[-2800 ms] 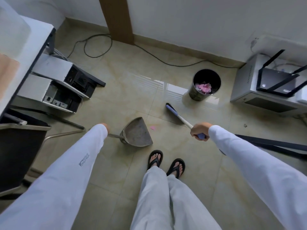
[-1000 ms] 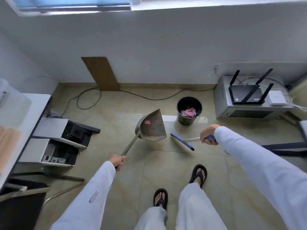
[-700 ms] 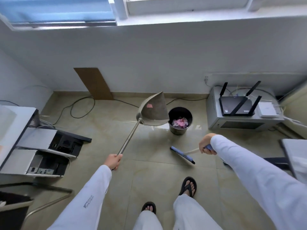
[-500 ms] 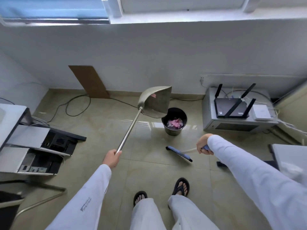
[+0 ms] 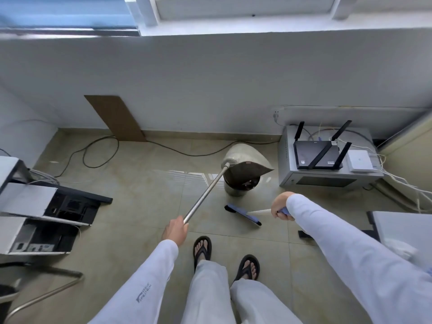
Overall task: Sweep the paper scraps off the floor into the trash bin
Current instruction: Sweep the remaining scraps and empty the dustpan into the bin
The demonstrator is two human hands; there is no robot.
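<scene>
My left hand grips the end of the metal dustpan's long handle. The dustpan scoop is tipped over the mouth of the dark round trash bin and covers most of it. A pink scrap shows at the scoop's inner edge, and a bit of pink shows inside the bin. My right hand grips the broom's handle. The blue and black broom head rests on the floor just in front of the bin.
A grey cabinet with a black router on top stands right of the bin. Open computer cases lie at the left. A cable runs along the wall by a brown board. My sandalled feet stand behind the broom.
My left hand lifted the dustpan off the floor, swung it right and tipped it over the bin. The broom head stayed low on the floor by the bin.
</scene>
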